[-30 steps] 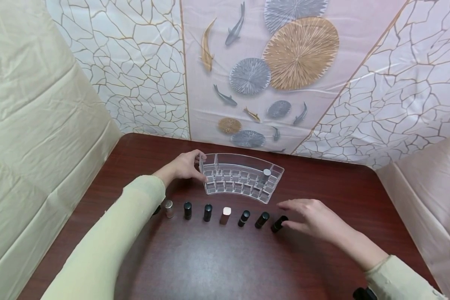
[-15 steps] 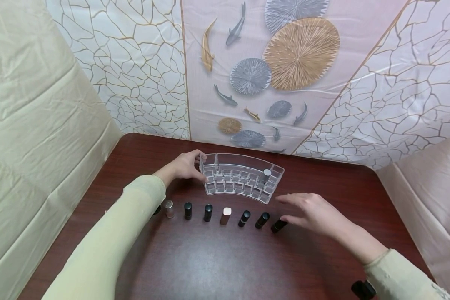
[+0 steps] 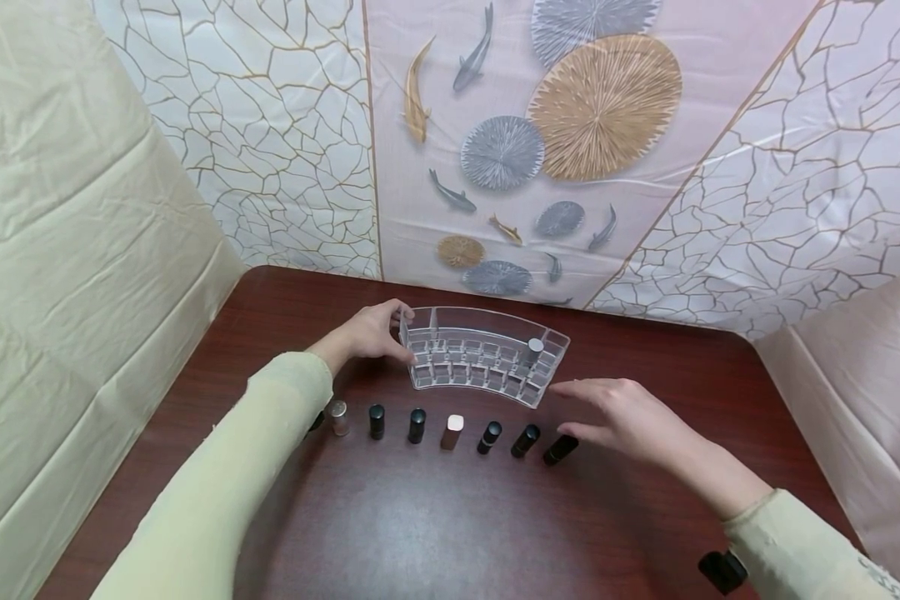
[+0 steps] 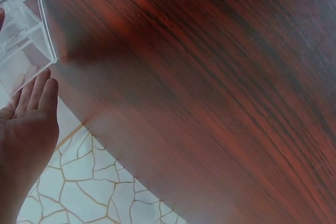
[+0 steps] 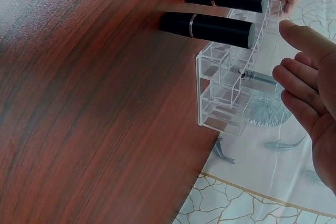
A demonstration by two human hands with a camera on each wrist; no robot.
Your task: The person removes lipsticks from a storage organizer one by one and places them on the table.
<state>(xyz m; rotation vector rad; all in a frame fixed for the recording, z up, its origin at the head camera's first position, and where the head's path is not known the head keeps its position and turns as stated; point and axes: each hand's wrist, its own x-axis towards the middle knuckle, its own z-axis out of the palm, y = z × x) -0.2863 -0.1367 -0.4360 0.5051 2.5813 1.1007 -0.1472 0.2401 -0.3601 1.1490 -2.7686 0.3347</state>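
My left hand (image 3: 371,332) holds the left end of a clear acrylic lipstick organizer (image 3: 457,386), thumb at its front corner and fingers along the back. One silver-capped tube (image 3: 534,350) stands in a compartment near the organizer's right end. Several lipstick tubes stand upright in a row in front of it. My right hand (image 3: 630,417) hovers with relaxed fingers just above and right of the rightmost black lipstick (image 3: 558,451), holding nothing. In the right wrist view, thumb and fingers are spread apart, close to the top of that black lipstick (image 5: 210,29).
Farther left in the row are more black tubes (image 3: 417,425), a brown tube with a pale top (image 3: 452,433) and a silvery one (image 3: 339,419) beside the left sleeve. A patterned cloth (image 3: 495,225) hangs behind the dark wooden table (image 3: 420,525).
My right hand has risen slightly and drawn back from the rightmost black lipstick, showing more of it. The left hand, organizer and tubes stay put.
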